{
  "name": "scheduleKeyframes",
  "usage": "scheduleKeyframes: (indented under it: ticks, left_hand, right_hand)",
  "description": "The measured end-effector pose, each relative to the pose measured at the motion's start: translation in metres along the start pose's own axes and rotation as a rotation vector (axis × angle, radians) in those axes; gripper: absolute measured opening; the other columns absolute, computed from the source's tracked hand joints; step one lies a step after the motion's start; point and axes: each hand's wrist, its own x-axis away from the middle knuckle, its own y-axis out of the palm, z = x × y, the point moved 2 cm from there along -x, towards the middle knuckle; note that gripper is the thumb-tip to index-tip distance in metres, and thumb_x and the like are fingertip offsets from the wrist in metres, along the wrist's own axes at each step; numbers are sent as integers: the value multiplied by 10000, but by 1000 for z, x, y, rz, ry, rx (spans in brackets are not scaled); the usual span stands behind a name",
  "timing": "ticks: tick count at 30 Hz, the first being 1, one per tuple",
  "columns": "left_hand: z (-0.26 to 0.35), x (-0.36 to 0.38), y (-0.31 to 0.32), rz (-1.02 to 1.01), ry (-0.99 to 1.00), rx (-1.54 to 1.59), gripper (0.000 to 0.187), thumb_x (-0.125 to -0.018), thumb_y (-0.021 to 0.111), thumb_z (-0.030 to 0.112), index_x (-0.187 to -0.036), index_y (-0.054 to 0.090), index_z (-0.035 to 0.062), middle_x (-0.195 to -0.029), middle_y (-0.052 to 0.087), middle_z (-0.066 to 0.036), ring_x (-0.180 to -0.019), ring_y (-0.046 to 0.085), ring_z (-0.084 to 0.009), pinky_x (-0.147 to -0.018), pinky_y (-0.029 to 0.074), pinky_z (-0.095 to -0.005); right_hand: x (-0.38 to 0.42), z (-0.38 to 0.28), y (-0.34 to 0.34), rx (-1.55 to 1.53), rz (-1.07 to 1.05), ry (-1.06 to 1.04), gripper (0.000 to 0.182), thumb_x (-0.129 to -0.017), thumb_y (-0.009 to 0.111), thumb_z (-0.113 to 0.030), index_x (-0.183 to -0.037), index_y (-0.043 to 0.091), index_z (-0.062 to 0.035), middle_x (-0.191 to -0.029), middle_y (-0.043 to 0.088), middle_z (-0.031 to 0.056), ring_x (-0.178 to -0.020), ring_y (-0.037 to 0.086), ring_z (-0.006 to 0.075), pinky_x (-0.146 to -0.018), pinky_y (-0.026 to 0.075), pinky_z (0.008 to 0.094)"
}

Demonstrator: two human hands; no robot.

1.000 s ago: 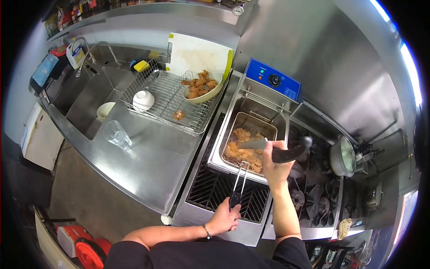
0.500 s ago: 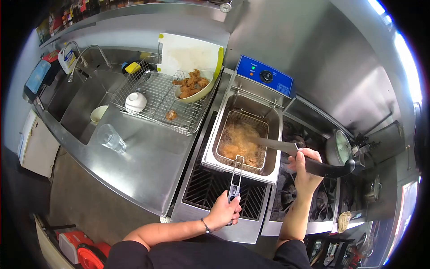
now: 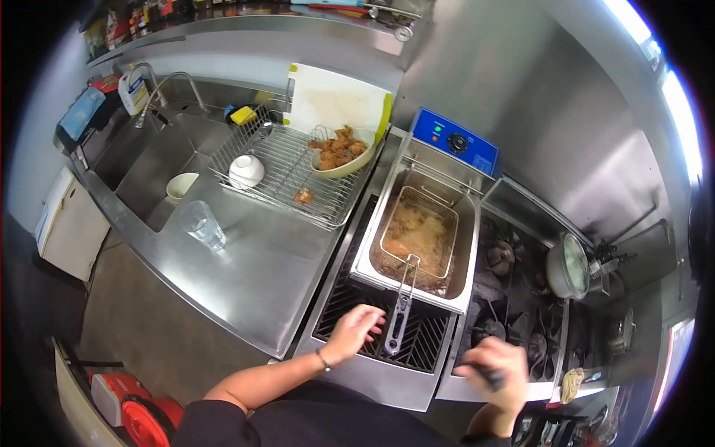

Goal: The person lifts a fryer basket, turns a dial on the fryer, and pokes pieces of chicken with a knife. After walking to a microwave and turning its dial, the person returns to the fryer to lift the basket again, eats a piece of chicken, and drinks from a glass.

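A fryer basket (image 3: 447, 261) sits low in the steel deep fryer (image 3: 365, 277), with food in bubbling oil (image 3: 417, 231). Its grey handle (image 3: 398, 328) sticks out over the front rim, over a black grate. Just left of that handle is my left hand (image 3: 357, 331), fingers loosely spread and holding nothing. My right hand (image 3: 506, 372), blurred by motion, is closed around the black handle of a utensil (image 3: 489, 378) near the stove's front edge. Its metal end is hidden from view.
Left of the fryer, a dish rack (image 3: 279, 175) holds a bowl of fried chicken (image 3: 365, 162), one loose piece (image 3: 303, 196) and a white bowl (image 3: 246, 172). A drinking glass (image 3: 202, 226) stands on the steel counter. A pot (image 3: 570, 264) rests on the stove, right.
My left hand has let go of the basket handle and moved slightly left. My right hand has come down and back from above the fryer, taking the black-handled utensil with it. The view has shifted.
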Motion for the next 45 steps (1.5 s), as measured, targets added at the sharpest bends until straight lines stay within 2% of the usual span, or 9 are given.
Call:
scheduleKeyframes:
  ticks: [5, 13, 16, 21, 26, 33, 38, 42, 45]
  left_hand:
    - [-26, 28, -101, 412, 279, 33, 126, -938, 527, 184, -965, 548, 63, -835, 598, -20, -745, 575, -93, -651, 470, -220]
    - [-80, 103, -193, 773, 157, -145, 106, -917, 549, 129, -902, 548, 24, -698, 585, -16, -595, 550, -69, -540, 444, -206]
    - [-97, 118, -199, 765, 113, -118, 108, -905, 556, 120, -884, 562, 15, -688, 595, -23, -584, 556, -69, -538, 451, -211]
    - [-90, 143, -199, 649, 60, -215, 136, -886, 566, 115, -888, 587, -19, -695, 623, -41, -601, 578, -78, -555, 471, -224]
    - [-82, 169, -220, 626, 48, -268, 145, -878, 581, 131, -913, 603, -8, -706, 645, -62, -618, 607, -101, -574, 486, -246]
    - [-91, 218, -287, 655, 31, -744, 146, -829, 605, 170, -911, 633, 52, -756, 663, -132, -683, 656, -255, -633, 516, -346]
    - [-193, 290, -384, 866, -206, -840, 179, -815, 577, 223, -859, 657, 69, -827, 673, -137, -782, 650, -332, -710, 515, -414]
    - [-296, 420, -437, 1113, -897, -763, 206, -801, 566, 225, -876, 686, 76, -942, 665, -165, -892, 642, -353, -782, 511, -413]
    - [-380, 508, -465, 826, -1229, -847, 231, -802, 568, 245, -917, 689, 84, -976, 658, -180, -930, 635, -353, -794, 513, -407]
  right_hand:
    - [1, -26, 82, 115, -463, -81, 189, -783, 685, -289, -899, 638, -147, -948, 545, 34, -686, 622, 219, -512, 518, 325]
    - [10, 1, 221, 421, -364, -154, 106, -779, 535, -111, -875, 512, -74, -894, 510, 91, -711, 616, 214, -494, 524, 317]
    - [4, 22, 272, 474, -283, 29, 83, -800, 508, -80, -879, 529, -63, -879, 521, 108, -695, 625, 258, -523, 526, 352]
    - [-8, 36, 302, 345, -228, 122, 382, -703, 654, -182, -1060, 561, -81, -1013, 519, 116, -864, 608, 297, -651, 532, 407]
    - [-44, 8, 290, 384, -452, 240, 345, -748, 675, -229, -1044, 589, -73, -1039, 554, 109, -840, 629, 303, -699, 525, 415]
    - [-244, -36, 290, 167, 362, 81, 153, -851, 571, -264, -865, 629, -124, -835, 639, 144, -755, 630, 338, -660, 503, 449]
    - [-361, -7, 302, 270, 171, 404, 285, -787, 613, -336, -905, 678, -85, -947, 663, 177, -904, 633, 356, -783, 503, 455]
    - [-419, 87, 359, 415, -235, 383, 448, -737, 644, -432, -1043, 670, -107, -1039, 639, 208, -1014, 602, 355, -834, 489, 458]
    - [-417, 77, 356, 414, -322, 257, 497, -731, 649, -453, -1049, 665, -72, -1074, 630, 196, -1025, 595, 356, -857, 477, 449]
